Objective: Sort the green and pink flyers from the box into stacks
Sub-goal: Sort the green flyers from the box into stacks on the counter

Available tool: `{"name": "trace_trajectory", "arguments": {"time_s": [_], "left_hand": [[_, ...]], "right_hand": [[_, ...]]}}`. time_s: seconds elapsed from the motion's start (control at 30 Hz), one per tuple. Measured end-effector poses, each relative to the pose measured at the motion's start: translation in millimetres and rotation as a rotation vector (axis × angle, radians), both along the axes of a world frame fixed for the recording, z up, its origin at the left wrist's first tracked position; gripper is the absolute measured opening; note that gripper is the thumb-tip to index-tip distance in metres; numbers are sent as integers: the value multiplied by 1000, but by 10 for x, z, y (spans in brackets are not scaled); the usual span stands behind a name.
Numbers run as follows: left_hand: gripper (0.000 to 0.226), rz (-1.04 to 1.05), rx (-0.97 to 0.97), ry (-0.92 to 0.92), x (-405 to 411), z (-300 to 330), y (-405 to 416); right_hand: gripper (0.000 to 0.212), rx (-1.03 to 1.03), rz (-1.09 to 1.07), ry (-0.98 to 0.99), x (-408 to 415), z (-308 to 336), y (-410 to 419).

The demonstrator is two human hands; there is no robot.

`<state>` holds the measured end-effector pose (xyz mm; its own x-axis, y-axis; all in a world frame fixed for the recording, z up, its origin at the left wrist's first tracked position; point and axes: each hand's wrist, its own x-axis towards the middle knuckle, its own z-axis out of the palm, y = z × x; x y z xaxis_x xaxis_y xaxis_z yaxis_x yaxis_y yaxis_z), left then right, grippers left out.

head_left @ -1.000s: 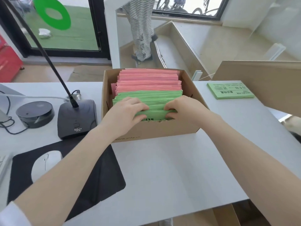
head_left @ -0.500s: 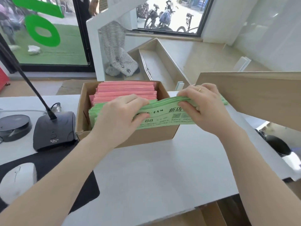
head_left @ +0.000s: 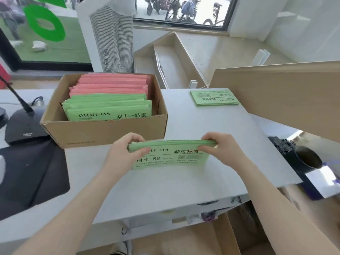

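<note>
Green flyers [head_left: 171, 155] stand on their long edge on the white table [head_left: 202, 181], just in front of the cardboard box [head_left: 103, 133], and I hold the bundle upright at both ends. My left hand [head_left: 127, 151] grips the left end, its fingers [head_left: 137, 139] curled over the top edge and the thumb pressed on the printed face toward me. My right hand [head_left: 220, 148] grips the right end the same way, fingers wrapped over the top and thumb on the front. The bundle's bottom edge touches the table, and its black print faces me.

Behind it the box sits open on the table. More green flyers [head_left: 108, 107] fill its near half, standing on edge, and pink flyers [head_left: 112, 85] fill the far half right behind them. Well apart to the right, near the table's far edge, a flat stack of green flyers [head_left: 214, 97] lies face up, close to a wooden panel [head_left: 285, 96].

Left of the box I see a black microphone base [head_left: 24, 129] with its thin stem rising away, and nearer me a black mouse pad [head_left: 27, 173] on the table. Off the right edge of the table stands a dark cup [head_left: 305, 159], lower than the tabletop.
</note>
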<state>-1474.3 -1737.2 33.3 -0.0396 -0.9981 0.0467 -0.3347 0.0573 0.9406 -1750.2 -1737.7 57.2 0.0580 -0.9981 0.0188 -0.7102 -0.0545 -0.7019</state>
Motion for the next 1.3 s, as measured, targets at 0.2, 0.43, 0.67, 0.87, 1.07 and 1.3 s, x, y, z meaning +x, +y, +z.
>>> {"name": "trace_trajectory", "arguments": {"time_s": [0.2,0.43,0.67,0.87,1.07,1.3], "left_hand": [[22,47,177,490,-201,-231,116],[26,59,96,443,-628,-383,262],[30,13,-35,133,-786,-261,149],[20,-180,-434,-263,-1008,276,-152],[23,-252,-529,-361,-1313,587,-547],[14,-183,221,355,-1587,244,-1147]], "right_hand": [[24,179,-30,-786,85,-388,99],[23,47,-54,-792,-146,-473,149],[31,35,-195,-477,-531,-354,72],[56,-369,148,-11,-453,186,-53],[15,-248,247,161,-301,590,-434],[17,-73,-122,-535,-827,391,-877]]}}
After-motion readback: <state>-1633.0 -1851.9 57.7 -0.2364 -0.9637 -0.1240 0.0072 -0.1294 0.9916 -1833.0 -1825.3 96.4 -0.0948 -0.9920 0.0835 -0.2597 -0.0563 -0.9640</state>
